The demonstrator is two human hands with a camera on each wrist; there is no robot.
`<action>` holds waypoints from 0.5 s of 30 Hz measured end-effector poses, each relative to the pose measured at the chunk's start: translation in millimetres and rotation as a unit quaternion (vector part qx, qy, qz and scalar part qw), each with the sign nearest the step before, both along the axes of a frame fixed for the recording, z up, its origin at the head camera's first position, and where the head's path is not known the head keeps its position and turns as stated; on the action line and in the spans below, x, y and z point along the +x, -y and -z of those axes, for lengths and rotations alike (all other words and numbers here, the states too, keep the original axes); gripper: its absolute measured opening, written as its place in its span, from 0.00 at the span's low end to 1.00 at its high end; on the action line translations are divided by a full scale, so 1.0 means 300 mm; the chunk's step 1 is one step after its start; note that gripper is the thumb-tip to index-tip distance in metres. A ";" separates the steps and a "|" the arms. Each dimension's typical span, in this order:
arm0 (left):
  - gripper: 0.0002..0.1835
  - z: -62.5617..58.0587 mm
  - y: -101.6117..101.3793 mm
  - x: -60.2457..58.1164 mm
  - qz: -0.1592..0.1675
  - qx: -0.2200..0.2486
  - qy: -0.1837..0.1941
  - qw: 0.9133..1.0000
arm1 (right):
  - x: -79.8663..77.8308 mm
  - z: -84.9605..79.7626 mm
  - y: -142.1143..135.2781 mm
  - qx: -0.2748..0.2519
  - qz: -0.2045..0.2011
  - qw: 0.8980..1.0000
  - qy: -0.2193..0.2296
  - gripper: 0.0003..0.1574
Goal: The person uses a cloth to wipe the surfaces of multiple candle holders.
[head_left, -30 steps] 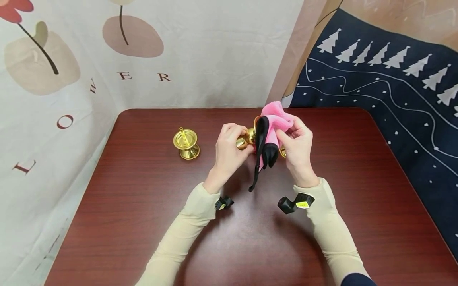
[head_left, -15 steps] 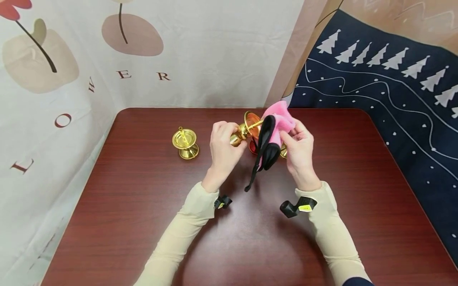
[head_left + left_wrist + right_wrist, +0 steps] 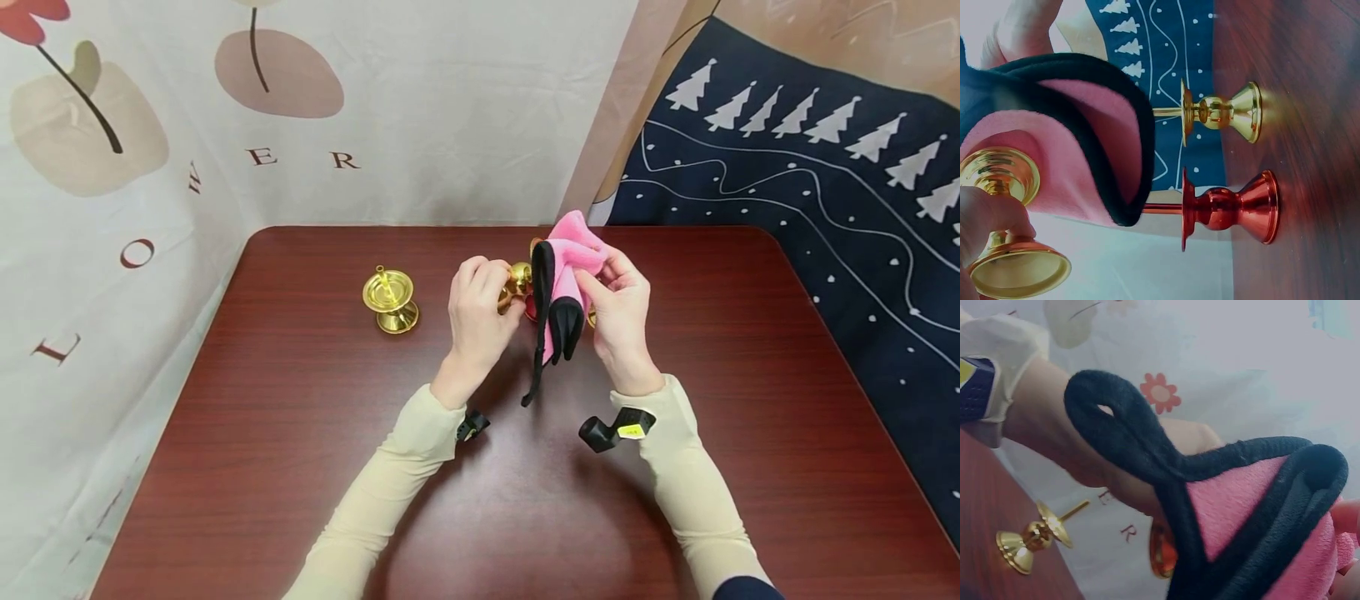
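My left hand (image 3: 478, 312) grips a gold candlestick (image 3: 1019, 275) at its narrow middle, tilted so that its dish faces right. A pink cloth (image 3: 572, 258) with black trim is pinched between the thumb and fingers of my right hand (image 3: 624, 321). Folds of it cover most of the dish and hide the spike in the head view. In the left wrist view the cloth lies right behind the dish, its black-edged loop hanging over. Beyond it stand a red candlestick (image 3: 1222, 209) and another gold candlestick (image 3: 1216, 114), both upright on the table.
One more gold candlestick (image 3: 390, 300) stands upright on the left part of the dark red-brown table (image 3: 300, 417). A white printed sheet (image 3: 465, 108) hangs behind the table's far edge, and a navy cloth with trees (image 3: 810, 200) hangs at the right.
Half a second ago the held candlestick was drawn left, with its spike and dish showing. Now it is back to the right, and the cloth covers the dish again.
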State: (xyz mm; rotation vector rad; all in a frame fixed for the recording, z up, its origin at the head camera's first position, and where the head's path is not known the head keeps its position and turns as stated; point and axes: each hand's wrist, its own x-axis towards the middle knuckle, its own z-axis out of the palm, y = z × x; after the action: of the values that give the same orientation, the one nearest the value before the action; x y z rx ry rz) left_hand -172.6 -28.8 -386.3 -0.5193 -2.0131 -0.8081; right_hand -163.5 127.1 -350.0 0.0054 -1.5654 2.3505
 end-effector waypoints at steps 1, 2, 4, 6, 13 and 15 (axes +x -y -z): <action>0.13 0.001 0.001 -0.001 0.004 0.005 0.006 1.000 | -0.002 -0.005 -0.005 -0.007 0.002 1.000 -0.008 0.20; 0.13 0.003 0.003 -0.002 0.007 0.012 0.013 1.000 | -0.003 -0.010 -0.012 -0.014 0.004 1.000 -0.018 0.20; 0.13 0.006 0.007 -0.003 0.015 0.035 0.033 0.999 | -0.003 -0.021 -0.026 -0.024 0.008 0.999 -0.037 0.20; 0.13 0.009 0.013 -0.004 0.026 0.070 0.058 0.996 | 0.001 -0.031 -0.042 -0.031 0.010 0.998 -0.053 0.20; 0.13 0.012 0.028 -0.013 0.062 0.186 0.118 0.973 | 0.030 -0.022 -0.069 0.002 -0.059 0.997 -0.049 0.25; 0.13 0.006 0.024 -0.012 0.069 0.199 0.118 0.971 | 0.034 -0.010 -0.060 0.022 -0.082 0.995 -0.052 0.27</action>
State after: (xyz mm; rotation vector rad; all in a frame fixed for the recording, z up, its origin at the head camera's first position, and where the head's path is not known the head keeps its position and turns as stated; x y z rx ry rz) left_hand -176.4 -36.1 -388.0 -0.3438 -1.9656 -1.3769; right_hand -153.3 145.0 -347.1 0.2704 -1.6207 2.3944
